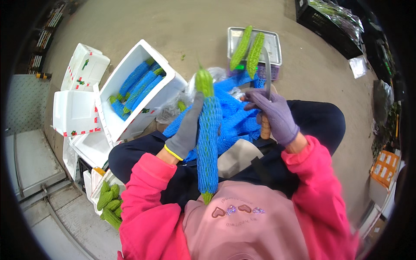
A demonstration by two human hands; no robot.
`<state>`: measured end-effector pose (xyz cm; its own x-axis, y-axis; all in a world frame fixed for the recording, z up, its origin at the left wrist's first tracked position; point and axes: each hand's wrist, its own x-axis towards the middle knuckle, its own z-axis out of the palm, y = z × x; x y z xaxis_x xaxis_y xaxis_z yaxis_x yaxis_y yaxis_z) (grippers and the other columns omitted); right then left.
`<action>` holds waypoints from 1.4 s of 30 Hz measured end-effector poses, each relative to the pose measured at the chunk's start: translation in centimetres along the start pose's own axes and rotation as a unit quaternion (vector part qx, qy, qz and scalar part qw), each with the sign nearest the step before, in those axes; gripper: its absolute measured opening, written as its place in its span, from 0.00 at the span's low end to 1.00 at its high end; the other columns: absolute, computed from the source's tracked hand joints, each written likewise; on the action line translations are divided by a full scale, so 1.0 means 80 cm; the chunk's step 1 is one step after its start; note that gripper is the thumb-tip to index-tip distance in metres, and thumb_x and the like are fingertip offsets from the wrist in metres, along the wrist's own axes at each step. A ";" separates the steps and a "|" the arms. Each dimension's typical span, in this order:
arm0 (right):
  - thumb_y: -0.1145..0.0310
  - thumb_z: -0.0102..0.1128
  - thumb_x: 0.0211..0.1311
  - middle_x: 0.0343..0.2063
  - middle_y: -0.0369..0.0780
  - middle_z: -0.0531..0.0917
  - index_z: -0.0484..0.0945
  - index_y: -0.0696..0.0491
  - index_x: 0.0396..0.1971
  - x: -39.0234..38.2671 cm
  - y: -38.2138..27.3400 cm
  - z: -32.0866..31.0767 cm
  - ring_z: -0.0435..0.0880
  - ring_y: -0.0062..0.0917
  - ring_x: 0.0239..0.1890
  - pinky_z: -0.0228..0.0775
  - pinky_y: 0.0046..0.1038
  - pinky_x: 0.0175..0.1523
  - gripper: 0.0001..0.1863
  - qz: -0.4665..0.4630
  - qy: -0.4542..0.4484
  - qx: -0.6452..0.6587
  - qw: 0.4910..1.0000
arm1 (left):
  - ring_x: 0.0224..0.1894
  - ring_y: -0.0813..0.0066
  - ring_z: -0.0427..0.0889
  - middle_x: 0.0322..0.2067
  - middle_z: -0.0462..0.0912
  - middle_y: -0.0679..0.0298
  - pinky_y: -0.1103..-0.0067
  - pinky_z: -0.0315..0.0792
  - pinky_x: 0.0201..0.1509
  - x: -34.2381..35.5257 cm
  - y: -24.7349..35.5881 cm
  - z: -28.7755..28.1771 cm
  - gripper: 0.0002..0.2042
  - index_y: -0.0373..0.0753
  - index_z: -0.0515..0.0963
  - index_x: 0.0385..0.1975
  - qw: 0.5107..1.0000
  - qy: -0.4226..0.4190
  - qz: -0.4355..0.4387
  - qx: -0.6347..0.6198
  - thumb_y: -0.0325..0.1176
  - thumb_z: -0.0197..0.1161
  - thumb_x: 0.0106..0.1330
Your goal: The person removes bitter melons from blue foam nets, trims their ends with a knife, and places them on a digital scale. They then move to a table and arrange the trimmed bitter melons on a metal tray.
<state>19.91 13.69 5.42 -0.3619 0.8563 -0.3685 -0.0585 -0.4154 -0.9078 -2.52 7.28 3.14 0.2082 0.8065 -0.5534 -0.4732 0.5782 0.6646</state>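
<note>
My left hand (186, 125), in a grey glove, is closed round a long green bitter melon (203, 82) sleeved in blue foam netting (207, 147), held upright before my chest. My right hand (275, 117), in a purple glove, has bent fingers round a curved metal tool (267, 69) with a tan handle (265, 130). A heap of loose blue netting (234, 117) lies between my hands over my lap. Beyond it two bare bitter melons (240, 47) rest on a scale (273, 50).
A white foam box (169, 95) of netted melons stands front left, beside other foam boxes (76, 110). Bare melons (108, 199) fill a box at lower left. Dark crates (320, 26) stand far right, cardboard boxes (383, 169) at the right. Metal flooring (34, 164) lies left.
</note>
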 end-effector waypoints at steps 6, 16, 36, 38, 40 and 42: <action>0.56 0.57 0.69 0.40 0.40 0.82 0.77 0.58 0.47 0.007 0.008 -0.019 0.80 0.19 0.37 0.67 0.16 0.31 0.19 0.078 0.017 0.022 0.997 | 0.21 0.74 0.77 0.23 0.79 0.64 0.80 0.73 0.26 0.011 -0.053 0.024 0.27 0.40 0.76 0.37 0.997 -0.054 -0.057 0.029 0.59 0.40 0.75; 0.49 0.57 0.66 0.36 0.36 0.82 0.78 0.52 0.51 0.003 0.011 -0.022 0.74 0.16 0.24 0.69 0.22 0.27 0.24 0.084 0.026 -0.023 0.996 | 0.25 0.74 0.80 0.28 0.81 0.65 0.77 0.77 0.29 -0.001 -0.051 0.053 0.26 0.43 0.77 0.40 0.997 -0.033 -0.047 0.046 0.60 0.41 0.74; 0.48 0.55 0.69 0.45 0.33 0.83 0.75 0.51 0.53 0.008 0.027 -0.024 0.81 0.13 0.39 0.69 0.15 0.31 0.24 0.088 -0.095 0.127 0.984 | 0.26 0.88 0.65 0.22 0.70 0.73 0.83 0.61 0.28 -0.021 -0.065 0.058 0.12 0.37 0.75 0.31 0.968 0.059 0.152 0.192 0.36 0.51 0.75; 0.48 0.55 0.69 0.44 0.32 0.83 0.75 0.51 0.53 0.008 0.026 -0.025 0.81 0.13 0.38 0.68 0.15 0.31 0.23 0.089 -0.094 0.111 0.985 | 0.26 0.88 0.64 0.22 0.70 0.73 0.82 0.59 0.27 -0.020 -0.067 0.053 0.12 0.36 0.75 0.29 0.961 0.077 0.160 0.212 0.35 0.52 0.74; 0.48 0.55 0.69 0.43 0.32 0.83 0.76 0.50 0.52 0.006 0.023 -0.026 0.80 0.12 0.36 0.67 0.15 0.29 0.23 0.080 -0.095 0.088 0.988 | 0.26 0.88 0.63 0.22 0.69 0.73 0.82 0.58 0.27 -0.020 -0.072 0.049 0.12 0.36 0.75 0.28 0.959 0.094 0.169 0.208 0.34 0.52 0.74; 0.48 0.56 0.69 0.42 0.31 0.83 0.77 0.50 0.51 0.003 0.019 -0.025 0.78 0.11 0.34 0.65 0.15 0.28 0.22 0.080 -0.088 0.076 0.990 | 0.26 0.88 0.63 0.22 0.70 0.73 0.82 0.59 0.28 -0.019 -0.078 0.045 0.12 0.35 0.75 0.29 0.952 0.120 0.181 0.214 0.34 0.52 0.74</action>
<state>21.61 13.89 3.50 -0.5329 0.7154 -0.4518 -0.1231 -0.5938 -0.7952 3.17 2.91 1.60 -0.1282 0.9407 -0.3142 -0.0732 0.3070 0.9489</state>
